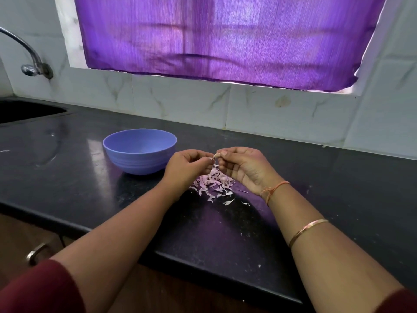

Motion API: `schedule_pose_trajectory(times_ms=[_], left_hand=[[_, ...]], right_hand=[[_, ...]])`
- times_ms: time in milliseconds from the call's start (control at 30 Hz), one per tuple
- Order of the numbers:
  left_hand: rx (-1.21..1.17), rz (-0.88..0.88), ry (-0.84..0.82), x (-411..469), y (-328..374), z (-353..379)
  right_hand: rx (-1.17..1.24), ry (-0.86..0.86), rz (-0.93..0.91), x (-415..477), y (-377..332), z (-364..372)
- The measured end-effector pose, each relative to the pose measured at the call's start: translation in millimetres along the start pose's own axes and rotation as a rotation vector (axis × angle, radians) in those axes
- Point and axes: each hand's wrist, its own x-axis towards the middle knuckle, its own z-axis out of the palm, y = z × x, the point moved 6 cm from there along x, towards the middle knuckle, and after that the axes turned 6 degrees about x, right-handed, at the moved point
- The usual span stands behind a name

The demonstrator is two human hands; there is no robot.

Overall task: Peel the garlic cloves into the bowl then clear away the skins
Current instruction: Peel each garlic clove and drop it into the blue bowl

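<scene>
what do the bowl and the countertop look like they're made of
The bowl looks like plastic, matte lavender-blue: even colour, soft dull sheen, moulded rings round its lower wall. The countertop looks like polished black stone, perhaps granite: glossy reflections and fine pale speckles.

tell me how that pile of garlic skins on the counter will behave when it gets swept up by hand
The garlic skins look thin and curled, so they are probably very light and floppy; a quick swipe may scatter them. Stray flakes lie apart from the pile on the dark counter, so some will likely cling to it or slip under the fingers.
</scene>
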Motion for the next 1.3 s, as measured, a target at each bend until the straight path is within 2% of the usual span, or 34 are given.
schedule_pose_trajectory(times_ms=[200, 433, 600, 833, 1100, 1200, 1300], left_hand=[[0.044, 0.042, 0.021, 1, 0, -3], [0.054, 0.051, 0.015, -1, 2, -2], [0.019, 0.038, -0.007, -1, 2, 0], [-0.011, 0.015, -0.006, -1, 1, -1], [0.022, 0.022, 0.034, 0, 0, -4], [0.022, 0.006, 0.054, 0, 1, -4], [0.006, -0.008, 0.078, 2, 0, -5]], right_hand=[[-0.058, -0.043, -0.038, 0, -1, 2], [-0.668, 0.050, -0.318, -2, -15, 4], [-0.843, 0.093, -0.431, -1, -19, 6], [-0.914, 0.063, -0.507, -2, -21, 10], [-0.906, 0.022, -0.484, -1, -17, 12], [-0.847, 0.022, -0.434, 0, -14, 11], [-0.673, 0.010, -0.356, 1, -11, 11]])
